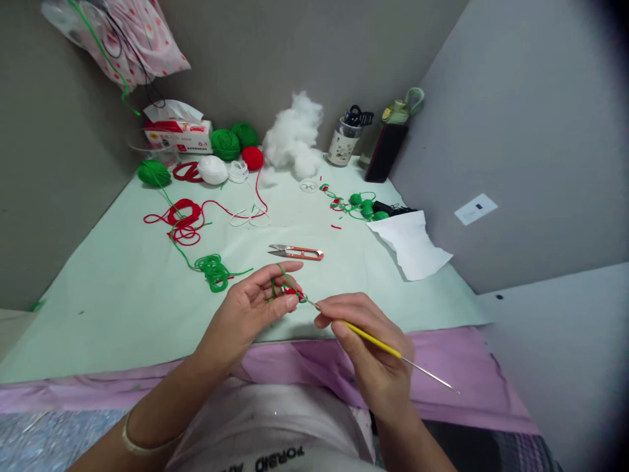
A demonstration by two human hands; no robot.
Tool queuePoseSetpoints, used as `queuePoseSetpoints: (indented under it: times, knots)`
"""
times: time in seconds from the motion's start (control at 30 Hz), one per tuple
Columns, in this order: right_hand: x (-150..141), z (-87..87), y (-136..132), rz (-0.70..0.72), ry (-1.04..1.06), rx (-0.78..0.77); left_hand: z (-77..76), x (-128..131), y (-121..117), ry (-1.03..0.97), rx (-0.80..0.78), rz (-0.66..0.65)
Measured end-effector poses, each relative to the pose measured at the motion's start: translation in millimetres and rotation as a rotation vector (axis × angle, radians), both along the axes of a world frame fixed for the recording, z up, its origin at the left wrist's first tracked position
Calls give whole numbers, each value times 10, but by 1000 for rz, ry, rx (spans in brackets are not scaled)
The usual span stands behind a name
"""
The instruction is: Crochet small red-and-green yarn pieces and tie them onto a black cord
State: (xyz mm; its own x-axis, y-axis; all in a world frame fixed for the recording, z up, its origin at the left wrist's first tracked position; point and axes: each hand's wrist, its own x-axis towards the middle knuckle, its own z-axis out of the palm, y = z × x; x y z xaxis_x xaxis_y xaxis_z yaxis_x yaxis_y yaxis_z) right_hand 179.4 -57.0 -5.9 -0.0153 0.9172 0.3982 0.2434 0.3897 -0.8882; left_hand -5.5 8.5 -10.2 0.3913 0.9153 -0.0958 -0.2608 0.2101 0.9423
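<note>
Gripping a yellow-handled crochet hook (372, 338), the right hand (381, 364) has its thumb and fingers clamped on the handle much like a pen, above the pink cloth (455, 367) at the near edge of the table (147, 321). One thin metal end points back toward the body; the other meets a small crocheted piece (289, 292) in red, white and green — whether it sits inside a stitch is too small to tell. The left hand (246, 308) pinches that piece between thumb and fingers, just over the table, its index finger stretched out with green yarn running past it.

Just beyond lie orange-handled snips (311, 253), with a loose green coil (215, 272) to their left and a creased white sheet (413, 246) to the right. Farther back, a tangled red coil (184, 214) lies on the left, small green balls (367, 212) on the right. Along the far side stand yarn balls (213, 170) in green, white and red, a tissue box (181, 137), fluffy white stuffing (295, 134), a patterned cup (343, 147) and a green-topped bottle (397, 113) — with a pink dotted bag (152, 42) hanging above at left.
</note>
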Motion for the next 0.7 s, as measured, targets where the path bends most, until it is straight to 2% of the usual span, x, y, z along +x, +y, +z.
queuePoseSetpoints:
  times: [0.23, 0.5, 0.6, 0.7]
  knots:
    - [-11, -17, -20, -3, -36, 24, -12, 52, 1, 46, 24, 34]
    - [-72, -49, -28, -81, 13, -6, -30, 112, -45, 175, 141, 157]
    - [-99, -79, -12, -89, 95, -29, -53, 107, -48, 154, 139, 141]
    - [-109, -112, 28, -79, 277, -84, -53, 99, -55, 153, 139, 137]
